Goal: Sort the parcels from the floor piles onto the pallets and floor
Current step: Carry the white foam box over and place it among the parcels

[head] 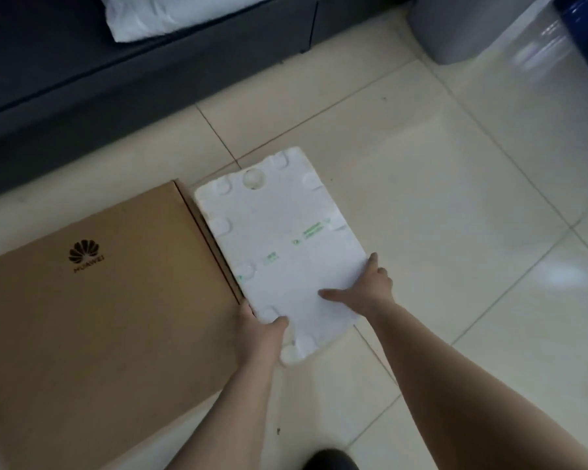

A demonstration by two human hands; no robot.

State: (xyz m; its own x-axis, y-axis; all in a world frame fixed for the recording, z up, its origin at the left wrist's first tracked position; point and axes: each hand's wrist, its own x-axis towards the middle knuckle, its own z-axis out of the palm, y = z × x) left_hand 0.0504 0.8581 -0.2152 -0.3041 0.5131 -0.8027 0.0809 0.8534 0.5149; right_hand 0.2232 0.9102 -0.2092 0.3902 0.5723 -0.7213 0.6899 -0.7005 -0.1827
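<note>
**Foam slab held at its near end, tight beside the carton**

At far left a large brown cardboard carton (92, 300) with a printed logo lies flat on the tiled floor (455, 232). Its right edge runs just beside the white foam slab (282, 245), seemingly touching it. The left hand (258, 329) is closed around the slab's near left corner, thumb on top and fingers tucked under between slab and carton. If the slab is lowered or slid leftward, those fingers could be pinched, or the carton nudged askew.

The right hand (370, 290) lies spread on the slab's near right edge, thumb flat on top, other fingers curled over the side. With both grips at one end, the far end may sag or the brittle foam may snap.

Beyond, a dark low platform (116, 96) carrying a white poly bag (170, 15) limits any forward push. A grey bin (455, 28) stands well apart at upper right.
</note>
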